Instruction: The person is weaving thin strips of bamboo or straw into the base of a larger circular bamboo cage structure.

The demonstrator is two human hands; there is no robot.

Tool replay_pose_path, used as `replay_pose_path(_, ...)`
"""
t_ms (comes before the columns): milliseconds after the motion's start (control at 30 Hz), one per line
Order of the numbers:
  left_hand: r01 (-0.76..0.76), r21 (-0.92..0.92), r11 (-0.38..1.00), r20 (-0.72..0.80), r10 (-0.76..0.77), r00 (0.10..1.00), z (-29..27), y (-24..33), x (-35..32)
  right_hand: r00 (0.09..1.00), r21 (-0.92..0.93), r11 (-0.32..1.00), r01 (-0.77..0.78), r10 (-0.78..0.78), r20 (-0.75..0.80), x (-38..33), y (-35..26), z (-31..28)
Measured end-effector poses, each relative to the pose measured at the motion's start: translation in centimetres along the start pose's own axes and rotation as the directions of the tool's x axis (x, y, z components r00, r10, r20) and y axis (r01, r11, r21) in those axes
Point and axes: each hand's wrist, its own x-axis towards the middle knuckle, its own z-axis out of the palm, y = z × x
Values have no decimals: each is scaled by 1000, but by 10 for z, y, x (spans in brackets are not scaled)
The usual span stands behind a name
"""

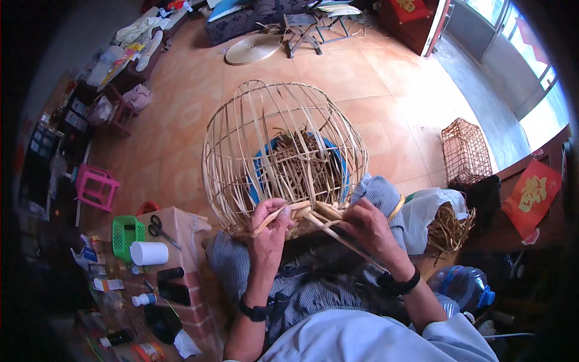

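Note:
An openwork basket (263, 123) of thin pale wicker strips rests against my lap, its near edge toward me. Along that edge runs a thick twist of flat pale plant strips (313, 212). My left hand (270, 228) pinches one end of a strip between thumb and fingers, at the left of the twist. Closed at its right side, my right hand (369, 228) grips another strip; its fingertips are partly hidden. A long loose strip (344, 240) slants down below the right hand. Through the basket's ribs shows a blue basin (256, 175) of brown dried strips (301, 160).
Left stands a low table (193, 265) with scissors (158, 227), a green basket (123, 232), a white roll (149, 253) and small bottles. Right are a white bag (416, 224) of dried strips, a woven basket (464, 151) and a plastic bottle (464, 286). A pink stool (95, 186) stands farther left.

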Motion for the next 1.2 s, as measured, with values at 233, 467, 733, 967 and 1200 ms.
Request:
replay_pose_path(233,8,-70,998,70,-3,998,-9,-5,5,977,-293,932,212,-213,27,49,-28,22)
replay_pose_path(467,-182,-179,967,-227,140,964,-80,-6,15,937,-265,947,-182,86,-337,25,44,-16)
replay_pose_path(733,-195,-48,980,-388,161,907,-101,-21,2,958,-611,791,-24,-156,-240,48,-20,-15)
replay_pose_path(967,-251,-6,968,-350,233,907,-79,-11,-7,987,-518,843,145,-85,137,52,-39,2)
replay_pose_path(1200,-201,148,968,-362,243,900,-85,-26,-8,994,-273,961,-34,5,-105,15,28,-40)
